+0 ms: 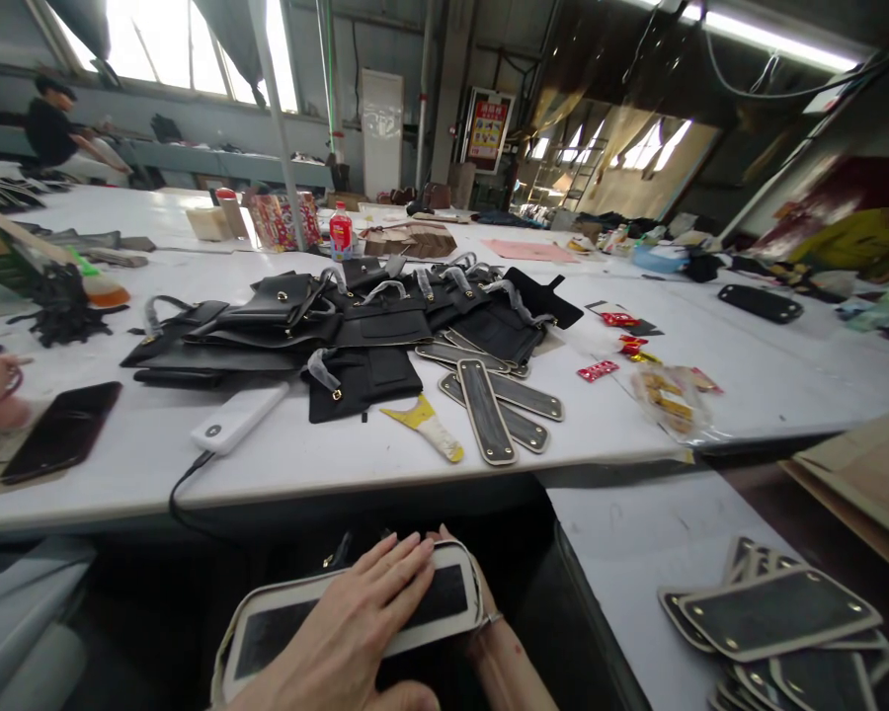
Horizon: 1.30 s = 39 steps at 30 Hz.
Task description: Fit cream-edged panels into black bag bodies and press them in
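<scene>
A black bag [438, 598] with a cream-edged base is held low in front of me, its base panel facing up. My left hand [374, 602] lies flat across the dark panel, fingers stretched out together and thumb apart. At the bag's right end, my right hand [489, 602] holds it from the far side; most of its fingers are hidden behind the rim. On the table just beyond lie loose dark base panels [486, 410] with light edges and metal studs. Beside them is a yellow and white scraper-like piece [430, 427].
Several black handbags [385, 321] are heaped on the white table [607, 434]. A white power bank [241, 417] with a cable and a phone [63, 432] lie left. More studded panels [781, 612] are stacked at lower right. Wrapped snacks [667, 395] lie right. A person [51, 128] sits far left.
</scene>
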{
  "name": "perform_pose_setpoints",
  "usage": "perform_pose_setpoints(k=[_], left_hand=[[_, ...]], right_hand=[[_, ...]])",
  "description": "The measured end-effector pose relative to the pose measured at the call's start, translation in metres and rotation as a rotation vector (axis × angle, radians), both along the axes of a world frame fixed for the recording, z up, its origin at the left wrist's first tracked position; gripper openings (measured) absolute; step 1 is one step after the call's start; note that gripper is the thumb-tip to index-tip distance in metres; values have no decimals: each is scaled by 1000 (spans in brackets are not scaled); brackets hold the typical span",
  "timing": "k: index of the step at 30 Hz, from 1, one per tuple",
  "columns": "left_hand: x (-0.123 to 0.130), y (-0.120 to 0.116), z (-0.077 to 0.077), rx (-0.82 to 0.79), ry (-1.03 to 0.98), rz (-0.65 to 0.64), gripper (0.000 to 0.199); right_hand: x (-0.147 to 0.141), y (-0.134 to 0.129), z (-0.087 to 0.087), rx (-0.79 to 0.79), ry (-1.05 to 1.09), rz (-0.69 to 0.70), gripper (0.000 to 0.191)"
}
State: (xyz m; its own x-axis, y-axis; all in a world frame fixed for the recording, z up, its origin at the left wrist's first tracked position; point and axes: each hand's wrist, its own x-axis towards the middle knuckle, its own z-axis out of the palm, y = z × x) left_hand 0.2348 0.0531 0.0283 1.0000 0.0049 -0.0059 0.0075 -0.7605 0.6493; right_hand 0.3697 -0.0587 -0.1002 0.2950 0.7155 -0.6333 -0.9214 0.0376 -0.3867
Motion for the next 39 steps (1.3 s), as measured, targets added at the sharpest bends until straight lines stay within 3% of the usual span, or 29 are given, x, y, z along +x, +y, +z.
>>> perform_pose_setpoints(k=[5,8,14,17,25,31,39], left_hand=[[7,-2,-14,74,61,-100,95],[10,-6,-13,143,119,-31,99],[13,-9,-8,189,58,-27,65],[14,-9,-13,230,47,-43,65],[28,-5,-9,182,78,-142,69],[33,-7,-10,148,134,-137,74],[38,-2,-16,116,193,-180,76]], right_hand=[[1,-1,-4,-24,43,-5,32],[1,-1,-7,-42,39,-54,29],[4,2,-9,-37,71,-71,31],[0,-2,-3,-19,75,-104,37],[-25,-24,22,142,14,-185,57],[-28,-32,19,117,-151,-220,61],[-29,-36,18,131,-158,-217,57]])
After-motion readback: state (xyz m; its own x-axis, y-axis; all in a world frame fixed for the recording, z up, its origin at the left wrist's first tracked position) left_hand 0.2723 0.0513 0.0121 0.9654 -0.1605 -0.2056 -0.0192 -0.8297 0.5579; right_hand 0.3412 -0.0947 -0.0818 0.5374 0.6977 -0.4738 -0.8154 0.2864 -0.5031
